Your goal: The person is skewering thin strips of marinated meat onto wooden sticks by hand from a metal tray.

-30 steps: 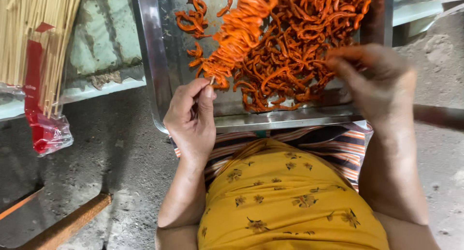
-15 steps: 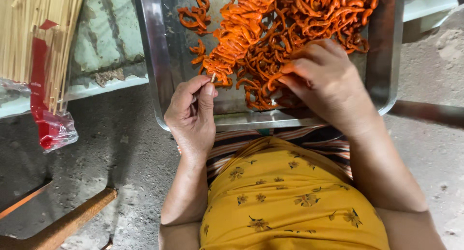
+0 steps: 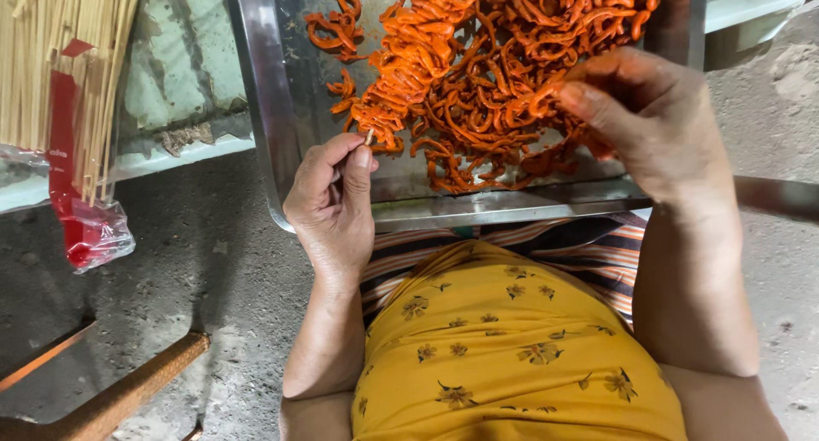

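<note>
At frame centre, left hand pinches skewer, its loaded length running up-right over steel tray. Right hand, upper right, pinches an orange strip just right of skewer.

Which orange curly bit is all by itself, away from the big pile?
The orange curl in the tray's top left corner. Bare metal separates it from the heap that both hands work at.
</note>
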